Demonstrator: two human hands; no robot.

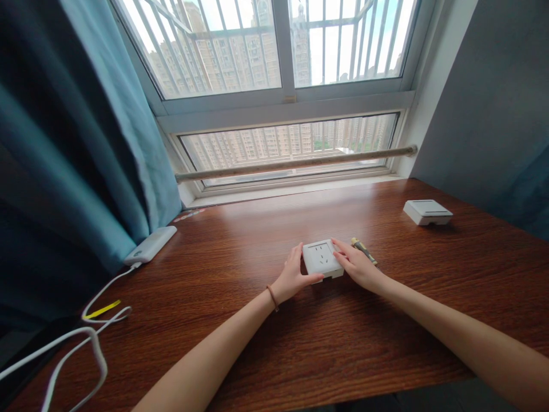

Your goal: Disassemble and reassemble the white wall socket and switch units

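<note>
A white wall socket (319,260) in a square box lies face up on the brown wooden table, its slots showing. My left hand (294,274) grips its left side, the thumb along the front edge and the fingers by the far left corner. On the right side, my right hand (354,264) holds the same socket, with fingertips on the top right edge. Just beyond my right hand lies a screwdriver (363,250) with a yellow and dark handle, partly hidden by the hand.
A second white box (428,212) sits at the table's right. To the left, a white power bank (151,245) with a white cable (112,280) rests against the blue curtain (128,143), near a yellow strip (103,309). A barred window stands behind the table (240,229).
</note>
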